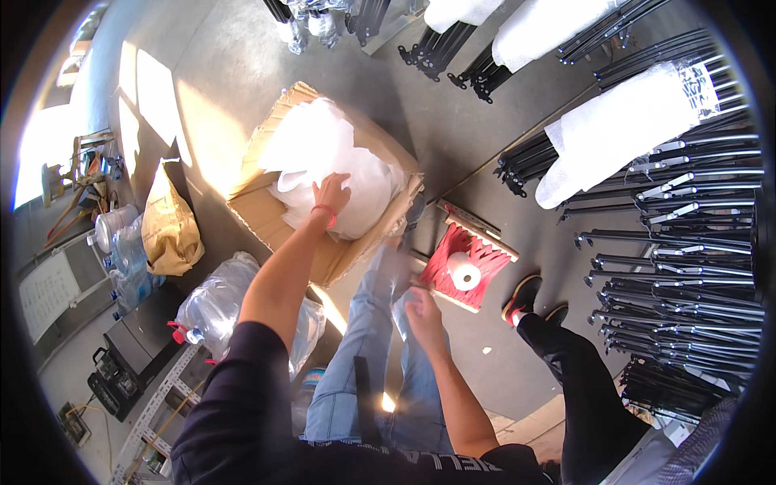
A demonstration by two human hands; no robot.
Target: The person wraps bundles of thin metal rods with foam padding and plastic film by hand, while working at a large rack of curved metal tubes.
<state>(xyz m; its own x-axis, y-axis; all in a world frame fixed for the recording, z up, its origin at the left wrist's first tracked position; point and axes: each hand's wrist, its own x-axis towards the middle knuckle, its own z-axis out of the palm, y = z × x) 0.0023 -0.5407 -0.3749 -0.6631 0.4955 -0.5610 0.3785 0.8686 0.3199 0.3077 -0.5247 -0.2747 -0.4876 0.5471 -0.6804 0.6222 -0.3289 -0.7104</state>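
Observation:
My left hand (pixel 331 194), with a red band at the wrist, reaches into an open cardboard box (pixel 267 214). Its fingers are stretched out over white sheets of thin wrapping material (pixel 311 141), heaped loosely inside and rising above the rim. Over my knee is my right hand (pixel 424 314), its fingers smeared by motion; whether anything is in them does not show. Just beyond it a low stool with a red woven seat (pixel 443 252) carries a white roll (pixel 462 272), its core hole facing up.
Bundles of black metal tubes (pixel 671 291) line the right side, some under white wrapping (pixel 622 129). A person's black-trousered leg (pixel 574 364) stands right of me. Clear plastic bottles (pixel 218 303) in a bag and a brown paper sack (pixel 171 230) sit at left.

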